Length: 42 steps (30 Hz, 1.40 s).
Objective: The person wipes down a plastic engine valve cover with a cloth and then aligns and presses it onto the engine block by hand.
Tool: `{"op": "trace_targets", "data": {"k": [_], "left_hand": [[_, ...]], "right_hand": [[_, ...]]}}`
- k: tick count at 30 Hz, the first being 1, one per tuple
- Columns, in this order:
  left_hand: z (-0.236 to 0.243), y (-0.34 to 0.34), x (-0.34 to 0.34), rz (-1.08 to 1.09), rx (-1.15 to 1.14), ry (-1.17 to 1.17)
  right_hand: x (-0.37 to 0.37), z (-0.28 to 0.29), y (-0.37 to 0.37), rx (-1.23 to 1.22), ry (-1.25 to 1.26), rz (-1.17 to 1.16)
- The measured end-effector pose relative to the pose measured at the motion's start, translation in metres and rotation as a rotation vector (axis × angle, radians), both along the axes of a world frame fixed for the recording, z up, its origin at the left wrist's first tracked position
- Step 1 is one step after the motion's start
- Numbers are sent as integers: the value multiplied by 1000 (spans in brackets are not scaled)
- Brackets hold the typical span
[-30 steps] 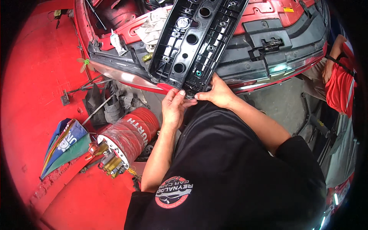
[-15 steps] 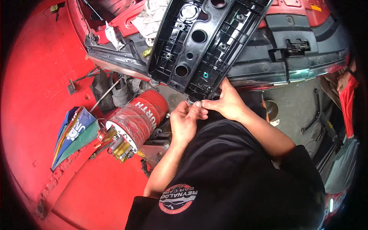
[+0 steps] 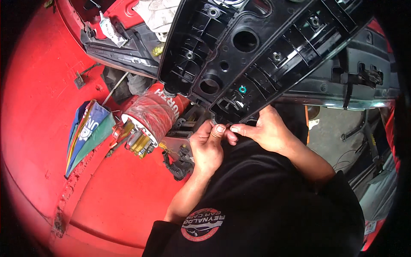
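A black plastic engine cover [image 3: 259, 62], underside facing me, fills the upper middle, with round openings, ribs and a small green ring [image 3: 242, 89] near its lower end. My left hand [image 3: 207, 146] is closed at the narrow lower tip of the cover, thumb and fingertips pressed at its edge; any small piece between them is hidden. My right hand [image 3: 272, 133] grips the lower right corner from below, thumb reaching toward my left thumb, fingers mostly hidden behind the cover.
Behind is the red car's front with dark trim [image 3: 359, 77], a white tube [image 3: 112, 31] and a pale rag [image 3: 156, 13]. At left are a red panel [image 3: 43, 141], a folded umbrella [image 3: 87, 135] and a wrapped red drum [image 3: 150, 118]. Red fabric [image 3: 389, 128] shows at far right.
The cover has swung rightward and tilted, looming larger and lower in view. Both hands have moved down and right with it, still at its lower end.
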<state>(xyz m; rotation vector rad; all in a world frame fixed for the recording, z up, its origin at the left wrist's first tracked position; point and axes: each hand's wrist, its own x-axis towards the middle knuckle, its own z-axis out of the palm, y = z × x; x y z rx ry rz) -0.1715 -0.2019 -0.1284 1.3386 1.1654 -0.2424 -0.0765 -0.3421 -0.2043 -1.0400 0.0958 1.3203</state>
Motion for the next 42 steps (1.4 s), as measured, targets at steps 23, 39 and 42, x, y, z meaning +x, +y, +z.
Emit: {"op": "trace_targets", "data": {"k": [23,39,42], "left_hand": [[17,6,23,70,-44,47],[11,-2,21,167,1,25],[12,-3,24,223,-26,-62]], "right_hand": [[-12,-12,3,-189,-342,49],[-6,-10,1,-179,-433,139],[-4,-10,1,-179,-426,159]]}}
